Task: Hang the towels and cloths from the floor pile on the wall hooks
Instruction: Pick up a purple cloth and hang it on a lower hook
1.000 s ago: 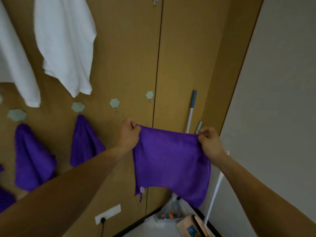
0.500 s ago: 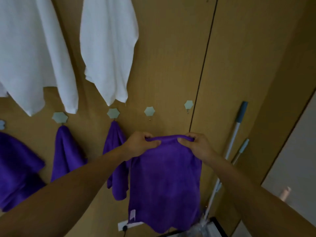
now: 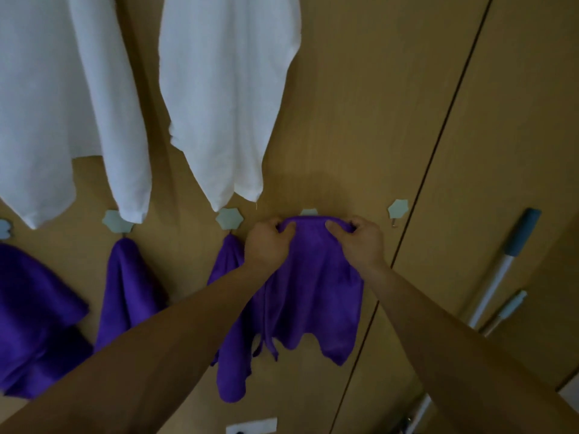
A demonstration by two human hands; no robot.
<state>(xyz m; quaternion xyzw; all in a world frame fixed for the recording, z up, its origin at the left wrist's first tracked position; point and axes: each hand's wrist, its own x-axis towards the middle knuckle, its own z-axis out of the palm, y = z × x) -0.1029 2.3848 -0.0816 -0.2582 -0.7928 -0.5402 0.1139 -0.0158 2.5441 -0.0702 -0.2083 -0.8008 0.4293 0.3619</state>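
Observation:
I hold a purple cloth (image 3: 316, 286) by its top edge, pressed against the wooden wall. My left hand (image 3: 268, 244) pinches the left part of that edge and my right hand (image 3: 360, 239) pinches the right part. The edge sits right at a pale hexagonal hook (image 3: 308, 212), which it mostly covers. Another hook (image 3: 398, 208) to the right is bare. Purple cloths (image 3: 232, 324) (image 3: 125, 289) (image 3: 28, 317) hang on the hooks to the left. White towels (image 3: 225, 98) (image 3: 62, 104) hang from higher up.
Two mop or broom handles (image 3: 501, 277) lean against the wall at the right. A white wall socket (image 3: 250, 426) sits low in the middle. A dark vertical seam (image 3: 438, 151) splits the wooden panels.
Both hands have lifted the purple cloth up and closer to the wall, until its top edge reaches the hook. The view has shifted left and nearer the wall.

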